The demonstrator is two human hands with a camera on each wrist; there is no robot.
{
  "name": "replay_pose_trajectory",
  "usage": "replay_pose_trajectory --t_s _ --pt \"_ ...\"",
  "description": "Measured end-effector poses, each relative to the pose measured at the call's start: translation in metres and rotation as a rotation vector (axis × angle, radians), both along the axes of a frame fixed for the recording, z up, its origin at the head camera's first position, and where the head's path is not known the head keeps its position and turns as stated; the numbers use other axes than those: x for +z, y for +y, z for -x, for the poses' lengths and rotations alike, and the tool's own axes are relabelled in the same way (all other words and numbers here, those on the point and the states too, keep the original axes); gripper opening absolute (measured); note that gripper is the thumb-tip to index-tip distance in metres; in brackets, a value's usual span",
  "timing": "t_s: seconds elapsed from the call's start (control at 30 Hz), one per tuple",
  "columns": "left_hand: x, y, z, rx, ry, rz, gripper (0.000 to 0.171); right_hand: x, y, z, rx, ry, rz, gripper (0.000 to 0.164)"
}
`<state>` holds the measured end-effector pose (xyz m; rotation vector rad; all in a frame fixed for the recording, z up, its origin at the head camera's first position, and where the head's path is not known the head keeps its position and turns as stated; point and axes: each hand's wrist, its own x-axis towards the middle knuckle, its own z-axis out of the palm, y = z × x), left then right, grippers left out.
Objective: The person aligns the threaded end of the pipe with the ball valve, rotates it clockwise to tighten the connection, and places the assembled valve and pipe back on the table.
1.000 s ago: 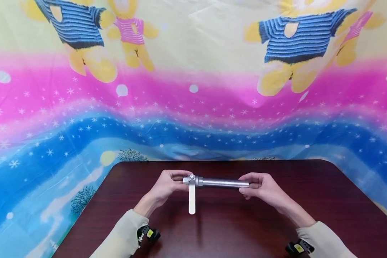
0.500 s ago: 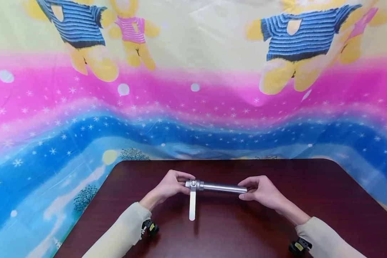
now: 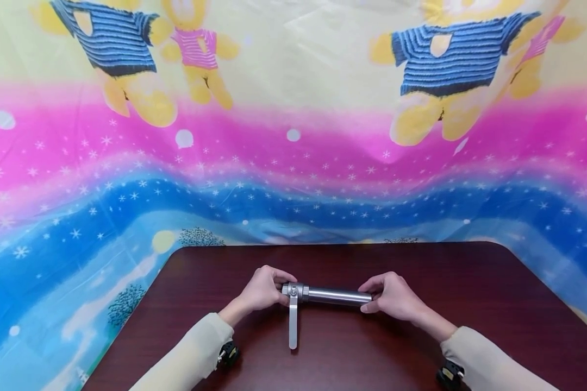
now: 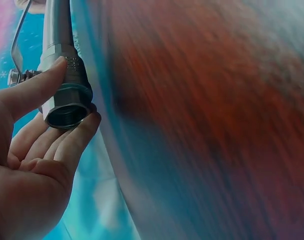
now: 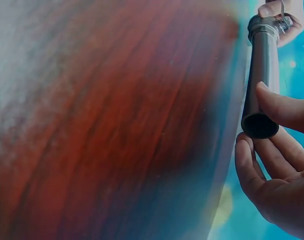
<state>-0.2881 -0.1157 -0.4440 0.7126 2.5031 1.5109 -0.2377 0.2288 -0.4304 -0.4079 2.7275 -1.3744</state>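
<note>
A metal ball valve (image 3: 295,291) with a flat lever handle (image 3: 293,326) is joined to a straight steel pipe (image 3: 337,295). My left hand (image 3: 263,289) grips the valve end, thumb on one side and fingers on the other; the left wrist view looks into the open hex end of the valve (image 4: 66,100). At the opposite end, my right hand (image 3: 393,296) pinches the pipe near its open mouth, which the right wrist view shows as a dark round opening in the pipe (image 5: 261,122). Held level, the assembly has its lever pointing toward me.
A dark reddish-brown table (image 3: 352,358) with rounded far corners lies beneath the hands. Behind it hangs a printed curtain (image 3: 293,163) with bears and snowflakes. A small black camera (image 3: 229,353) is strapped at the left wrist and another black camera (image 3: 450,373) at the right.
Both hands have lowered the valve and pipe and brought them nearer to me. The grip at each end stays in place, with the right hand slightly further left.
</note>
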Motion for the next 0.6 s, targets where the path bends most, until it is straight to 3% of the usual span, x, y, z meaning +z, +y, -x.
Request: replay_pose_trajectory --t_s 0.33,0.6 --pt "-0.0018 0.0004 -0.0021 0.007 0.086 0.102 0.047 -0.0041 -0.002 0.0027 0.008 0.0 -0.036 0.036" --pt "-0.0015 0.0008 -0.0057 0.036 0.079 0.126 0.048 -0.0049 -0.0032 0.0026 -0.005 -0.022 -0.034 0.036"
